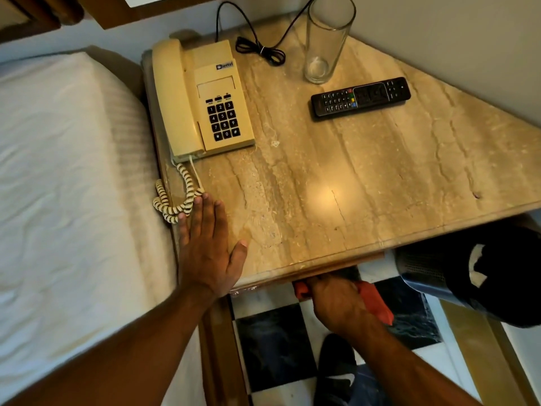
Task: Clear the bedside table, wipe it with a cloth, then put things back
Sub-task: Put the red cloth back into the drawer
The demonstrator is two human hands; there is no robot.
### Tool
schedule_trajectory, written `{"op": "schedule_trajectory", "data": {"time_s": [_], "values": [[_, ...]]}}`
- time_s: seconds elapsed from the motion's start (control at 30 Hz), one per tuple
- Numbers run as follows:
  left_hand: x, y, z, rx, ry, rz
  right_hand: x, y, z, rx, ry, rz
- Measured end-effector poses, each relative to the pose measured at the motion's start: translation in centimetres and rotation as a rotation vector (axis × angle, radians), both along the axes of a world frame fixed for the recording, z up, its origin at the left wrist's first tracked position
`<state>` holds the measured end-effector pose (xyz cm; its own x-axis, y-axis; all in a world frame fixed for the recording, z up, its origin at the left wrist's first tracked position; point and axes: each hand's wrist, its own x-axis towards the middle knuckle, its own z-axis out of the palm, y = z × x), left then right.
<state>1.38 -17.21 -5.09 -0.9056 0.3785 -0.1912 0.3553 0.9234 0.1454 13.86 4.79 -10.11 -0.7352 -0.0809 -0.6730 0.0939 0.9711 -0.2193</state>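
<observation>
With the left hand (206,250) flat and released at the desk's (366,177) near-left corner and the right hand (336,303) grasping the red cloth (376,303) below the near edge, lift phone (202,98), glass (326,39) and remote (360,96) off before wiping.

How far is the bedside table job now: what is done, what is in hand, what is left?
Done: nothing visibly; the telephone, glass and remote stand on the table.
In hand: the right hand grips an orange cloth at the front edge, below the top; the left hand lies flat, open, on the top.
Left: clearing, wiping, putting back.
</observation>
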Motion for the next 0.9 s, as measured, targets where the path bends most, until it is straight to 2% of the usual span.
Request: {"op": "schedule_trajectory", "data": {"time_s": [0.1, 0.3, 0.4, 0.57, 0.67, 0.73, 0.77, 0.83, 0.9], "values": [[0.1, 0.1, 0.2, 0.005, -0.003, -0.003, 1.7, -0.4, 0.2, 0.007, -0.028, -0.035], [0.1, 0.2, 0.1, -0.015, -0.017, 0.006, 8.0, -0.7, 0.4, -0.066, -0.207, -0.159], [0.1, 0.2, 0.1, -0.009, -0.023, 0.008, 10.0, -0.8, 0.9, -0.173, -0.309, -0.257], [0.1, 0.2, 0.0, -0.005, -0.02, 0.011, 10.8, 0.5, 5.4, -0.389, -0.352, -0.175], [0.2, 0.0, -0.1, -0.002, -0.007, 0.001, 10.3, 1.2, 9.4, -0.602, -0.238, -0.345], [0.2, -0.1, -0.2, -0.013, 0.004, -0.001, 9.6, 1.8, 11.1, -0.654, -0.035, -0.438], [0.2, 0.0, -0.3, -0.02, 0.008, -0.001, 9.0, 2.0, 11.6, -0.624, 0.12, -0.39], [0.2, -0.1, -0.3, -0.021, 0.012, -0.004, 7.2, 2.1, 11.3, -0.455, 0.4, -0.162], [0.2, 0.0, -0.4, -0.015, 0.017, -0.006, 4.5, 1.2, 9.6, -0.292, 0.467, 0.051]]}}
